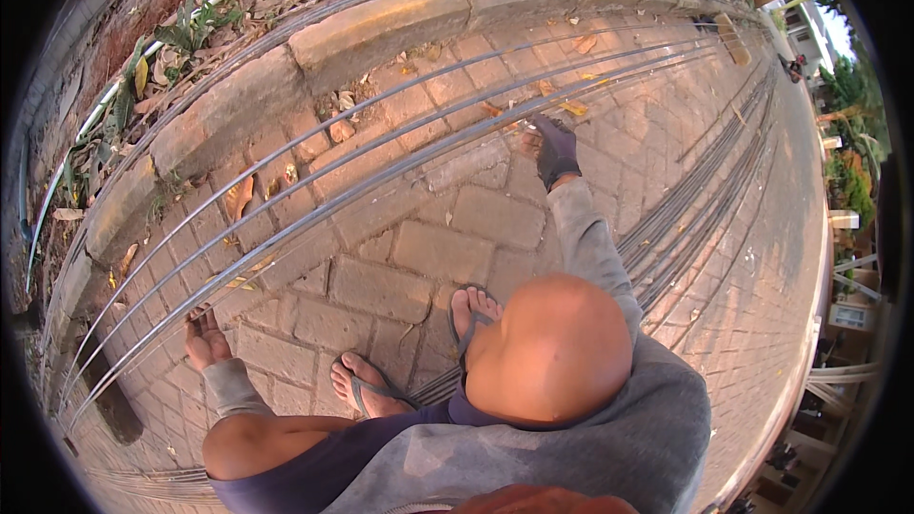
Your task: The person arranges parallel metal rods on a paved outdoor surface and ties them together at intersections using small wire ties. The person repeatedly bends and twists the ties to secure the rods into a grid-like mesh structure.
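Left hand [205, 338] open under the long steel rods [381, 167]; gloved right hand [555, 150] grips them above the brick paving [447, 247].

Both hands — left grip [204, 338], gloved right grip [556, 152] — reach the steel rods [381, 148].

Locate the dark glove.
Head view, upper centre: the dark glove is worn by the crouching person, resting on the long steel rods across the brick paving.
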Motion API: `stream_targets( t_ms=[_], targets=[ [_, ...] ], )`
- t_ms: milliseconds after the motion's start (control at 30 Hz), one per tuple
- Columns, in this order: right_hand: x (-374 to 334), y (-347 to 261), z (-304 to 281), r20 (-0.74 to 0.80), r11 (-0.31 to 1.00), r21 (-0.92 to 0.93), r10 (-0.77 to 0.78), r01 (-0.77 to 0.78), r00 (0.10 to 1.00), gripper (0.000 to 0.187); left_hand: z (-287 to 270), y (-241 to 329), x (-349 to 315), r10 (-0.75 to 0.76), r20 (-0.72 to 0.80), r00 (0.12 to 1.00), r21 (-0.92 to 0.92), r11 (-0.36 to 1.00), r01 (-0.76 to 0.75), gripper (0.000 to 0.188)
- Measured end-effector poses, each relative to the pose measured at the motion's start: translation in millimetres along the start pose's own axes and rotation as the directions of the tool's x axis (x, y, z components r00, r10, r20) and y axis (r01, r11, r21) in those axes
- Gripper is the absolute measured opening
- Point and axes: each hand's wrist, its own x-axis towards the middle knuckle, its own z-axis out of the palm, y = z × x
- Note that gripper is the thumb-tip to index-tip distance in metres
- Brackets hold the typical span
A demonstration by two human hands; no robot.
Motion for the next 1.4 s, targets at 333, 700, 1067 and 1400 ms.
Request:
stream_targets(
  t_ms=[333,700,1067,1400],
  targets=[
    [26.4,-5.7,-10.3,-0.031,0.993,-0.111,0.032,-0.035,0.999,0.025,18.7,-15.8,-8.7,-0.018,-0.007,1.0,-0.013,1.0,0.017,0.02],
    [31.1,-11.7,-6.3,-0.061,0.998,-0.058,0.024,-0.028,0.998,0.022,26.2,-17.9,-23.2,-0.006,0.078,0.997,-0.066,0.998,0.011,0.021],
    [37.2,-7.8,-7.4,-0.003,0.999,-0.028,0.027,-0.027,1.0,0.016,22.1,-20.0,-17.2,-0.022,0.058,0.998,-0.072,0.997,0.026,0.022],
    [-5.0,27.5,-25.5,-0.19,0.999,-0.031,-0.04,0.035,0.981,0.015,30.4,-22.3,-14.6,0.017,-0.062,0.998,0.006,1.0,-0.017,0.025]
  ],
)
